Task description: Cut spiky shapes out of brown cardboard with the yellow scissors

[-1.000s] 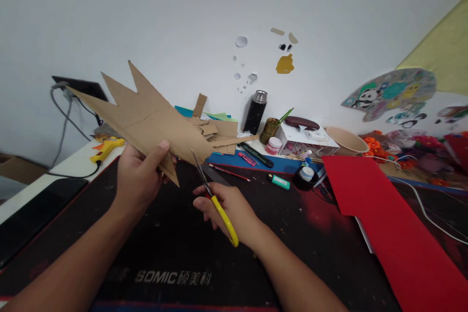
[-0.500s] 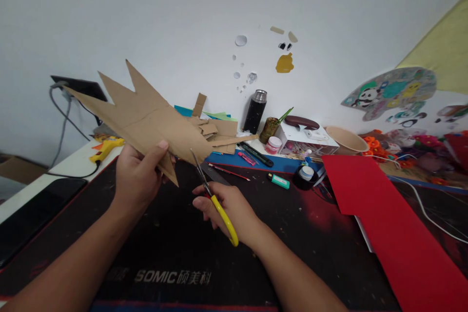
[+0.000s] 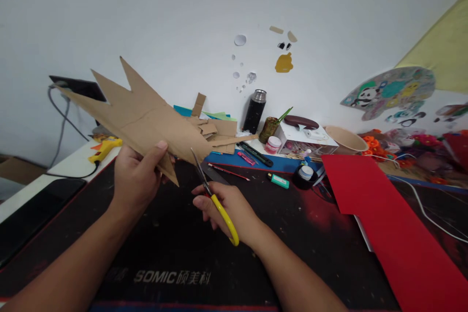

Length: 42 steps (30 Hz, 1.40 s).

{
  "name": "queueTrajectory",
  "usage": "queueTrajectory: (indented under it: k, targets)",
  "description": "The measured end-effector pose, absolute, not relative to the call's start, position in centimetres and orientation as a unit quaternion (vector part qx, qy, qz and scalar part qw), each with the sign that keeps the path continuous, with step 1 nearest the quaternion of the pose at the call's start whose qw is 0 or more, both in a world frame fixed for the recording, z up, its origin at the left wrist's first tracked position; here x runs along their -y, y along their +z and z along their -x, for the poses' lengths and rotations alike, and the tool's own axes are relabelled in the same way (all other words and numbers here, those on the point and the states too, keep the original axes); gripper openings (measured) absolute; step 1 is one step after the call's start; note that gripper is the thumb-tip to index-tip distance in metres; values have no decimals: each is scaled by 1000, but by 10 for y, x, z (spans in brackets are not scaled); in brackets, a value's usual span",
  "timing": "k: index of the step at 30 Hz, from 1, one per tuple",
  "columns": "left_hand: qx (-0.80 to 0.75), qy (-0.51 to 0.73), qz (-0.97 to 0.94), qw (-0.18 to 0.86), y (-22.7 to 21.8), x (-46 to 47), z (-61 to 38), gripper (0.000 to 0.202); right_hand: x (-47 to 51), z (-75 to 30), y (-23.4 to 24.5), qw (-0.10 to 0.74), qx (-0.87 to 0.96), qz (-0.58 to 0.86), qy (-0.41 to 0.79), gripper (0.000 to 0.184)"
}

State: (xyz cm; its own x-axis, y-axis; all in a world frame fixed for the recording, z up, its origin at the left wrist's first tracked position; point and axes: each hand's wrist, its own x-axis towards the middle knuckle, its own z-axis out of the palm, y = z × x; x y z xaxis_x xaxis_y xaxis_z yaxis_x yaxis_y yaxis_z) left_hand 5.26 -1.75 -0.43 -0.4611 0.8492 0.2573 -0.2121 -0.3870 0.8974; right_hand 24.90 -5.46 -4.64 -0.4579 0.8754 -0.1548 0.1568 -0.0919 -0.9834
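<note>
My left hand [image 3: 141,175] grips a brown cardboard piece [image 3: 153,119] by its lower edge, thumb on the near face. The piece has long pointed spikes at its upper left, a rounded right end and another point hanging below the hand. In my right hand [image 3: 230,209] is a pair of scissors [image 3: 215,200] with yellow handles, its blades pointing up and left. The blade tips are at the lower right edge of the cardboard; I cannot tell how far the blades are parted. Most of the right fingers are hidden behind the scissors and hand.
Cardboard scraps [image 3: 224,131] lie behind, beside a black thermos [image 3: 255,112]. A teal lighter [image 3: 278,180], a dark jar [image 3: 305,175] and a red sheet [image 3: 380,224] are to the right on the black mat [image 3: 175,243]. At left are a yellow glue gun [image 3: 104,148] and a phone [image 3: 40,214].
The spiked end of the cardboard has tipped slightly left and up. My right hand and the scissors have hardly moved.
</note>
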Motion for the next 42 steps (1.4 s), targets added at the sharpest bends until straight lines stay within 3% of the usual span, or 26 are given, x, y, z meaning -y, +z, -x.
queueTrajectory:
  k: [12,19,42]
  targets:
    - [-438,729,-388,355,-10,15,-50,36,55,-251,-39,276,601,441,607,39]
    - [-436,720,-402,361,-11,15,-51,37,57,-249,-36,273,635,468,551,28]
    - [-443,714,-391,375,-23,10,-50,31,52,-249,-41,254,730,495,396,24]
